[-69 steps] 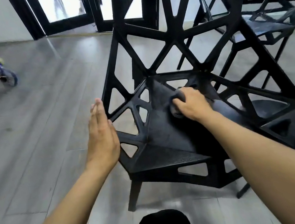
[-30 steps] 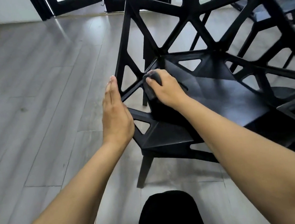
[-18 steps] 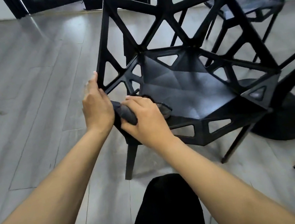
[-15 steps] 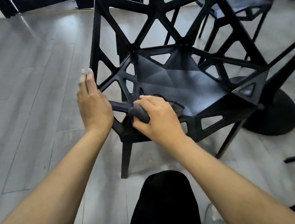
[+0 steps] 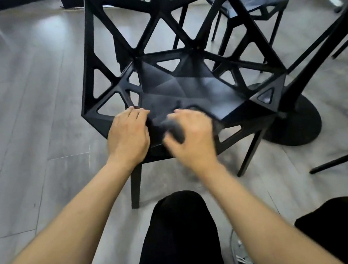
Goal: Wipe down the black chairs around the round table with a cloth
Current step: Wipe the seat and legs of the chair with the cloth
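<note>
A black chair (image 5: 184, 88) with a lattice back of triangular openings stands in front of me on the grey floor. My right hand (image 5: 192, 135) grips a dark grey cloth (image 5: 173, 128) on the front edge of the seat; the hand is blurred. My left hand (image 5: 128, 134) rests on the seat's front left corner, fingers curled over the edge beside the cloth. Much of the cloth is hidden under my right hand.
A second black chair (image 5: 257, 0) stands behind at the upper right. The round table's black disc base (image 5: 298, 124) and slanted leg sit right of the chair. More dark legs (image 5: 345, 158) cross the floor at right. My black-trousered legs (image 5: 177, 241) fill the bottom.
My right hand slid the cloth from the seat's back left toward the front edge. My left hand came off the chair's left arm frame onto the front left corner. The view pulled back.
</note>
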Action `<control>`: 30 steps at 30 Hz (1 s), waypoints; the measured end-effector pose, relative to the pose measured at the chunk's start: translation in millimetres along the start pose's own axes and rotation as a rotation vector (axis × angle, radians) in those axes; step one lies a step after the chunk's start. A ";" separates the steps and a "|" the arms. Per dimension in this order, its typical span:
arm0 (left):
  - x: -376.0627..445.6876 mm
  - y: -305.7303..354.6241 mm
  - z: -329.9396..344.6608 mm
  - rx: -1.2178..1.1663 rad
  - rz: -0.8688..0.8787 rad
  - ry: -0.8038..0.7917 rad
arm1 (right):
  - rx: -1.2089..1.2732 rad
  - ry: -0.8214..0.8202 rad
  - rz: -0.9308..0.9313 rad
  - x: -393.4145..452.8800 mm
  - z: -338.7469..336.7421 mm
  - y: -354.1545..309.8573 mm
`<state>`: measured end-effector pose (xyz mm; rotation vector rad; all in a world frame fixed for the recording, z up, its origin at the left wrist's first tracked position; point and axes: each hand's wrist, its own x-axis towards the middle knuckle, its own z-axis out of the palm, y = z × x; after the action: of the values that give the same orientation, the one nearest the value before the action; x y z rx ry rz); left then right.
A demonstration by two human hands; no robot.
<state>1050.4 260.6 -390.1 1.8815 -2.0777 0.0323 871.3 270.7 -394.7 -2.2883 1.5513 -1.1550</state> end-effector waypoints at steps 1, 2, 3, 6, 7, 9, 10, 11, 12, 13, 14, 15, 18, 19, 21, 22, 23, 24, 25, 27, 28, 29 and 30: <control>-0.3 -0.8 -0.3 0.009 0.003 -0.001 | -0.002 -0.029 -0.040 -7.5 11.6 -15.5; -1.4 -1.5 0.1 0.020 0.011 -0.003 | -0.006 -0.044 -0.073 -13.0 19.1 -24.4; -2.2 -2.3 0.3 0.029 0.025 -0.002 | -0.013 -0.046 -0.109 -15.4 21.7 -26.0; -3.4 -3.6 -0.9 0.030 0.026 0.018 | -0.051 -0.013 -0.199 -20.7 2.1 8.0; -3.7 -2.7 0.0 0.027 0.021 0.026 | -0.070 0.029 -0.174 -26.2 -10.2 27.1; -4.6 -0.8 1.1 0.015 0.015 0.034 | -0.089 0.159 -0.045 -34.9 -37.2 69.1; -5.1 0.0 0.9 0.008 0.014 0.038 | -0.090 0.224 0.042 -36.8 -49.6 89.1; -5.2 0.1 0.4 0.005 0.014 0.043 | -0.083 0.283 0.125 -35.4 -59.5 105.9; -5.7 0.3 0.3 0.005 0.015 0.050 | -0.075 0.332 0.193 -32.7 -65.2 118.3; -5.6 0.8 0.3 0.005 0.014 0.055 | -0.066 0.370 0.250 -29.3 -66.5 124.4; -5.1 2.2 0.6 0.008 0.012 0.060 | -0.053 0.399 0.298 -26.3 -63.9 124.2; -4.5 3.8 0.8 0.011 0.011 0.062 | -0.042 0.417 0.324 -25.4 -58.3 116.8; -4.0 6.3 1.6 0.021 0.001 0.054 | -0.010 0.329 0.212 -37.3 -27.0 62.9; -3.6 6.5 1.5 0.021 0.000 0.050 | -0.008 0.263 0.122 -41.5 -15.1 41.5; -3.2 5.1 1.3 0.018 0.007 0.046 | -0.030 0.149 -0.060 -45.0 5.3 9.3; -3.6 4.0 1.4 0.014 0.016 0.051 | -0.046 0.108 -0.124 -44.7 11.1 2.1; -4.1 2.6 1.7 0.008 0.023 0.063 | -0.063 0.074 -0.172 -42.8 12.2 2.5; -4.7 1.2 1.8 0.002 0.027 0.075 | -0.081 0.049 -0.208 -39.9 8.5 9.5; -5.1 0.3 1.8 -0.004 0.024 0.083 | -0.092 0.036 -0.220 -37.4 0.8 21.0; -5.3 0.8 2.3 -0.017 0.010 0.088 | -0.071 0.087 -0.136 -32.0 -23.9 52.2; -5.6 1.9 3.0 -0.021 0.003 0.091 | -0.045 0.148 -0.050 -28.9 -38.4 69.4; -5.3 2.9 3.2 -0.021 -0.001 0.097 | -0.025 0.219 0.051 -24.0 -53.1 86.3; -5.0 4.1 3.2 -0.020 -0.003 0.102 | -0.018 0.281 0.164 -18.2 -66.4 101.2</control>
<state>1046.0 265.1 -393.6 1.8325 -2.0003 0.1040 750.4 258.9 -409.4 -2.0305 1.8111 -1.4704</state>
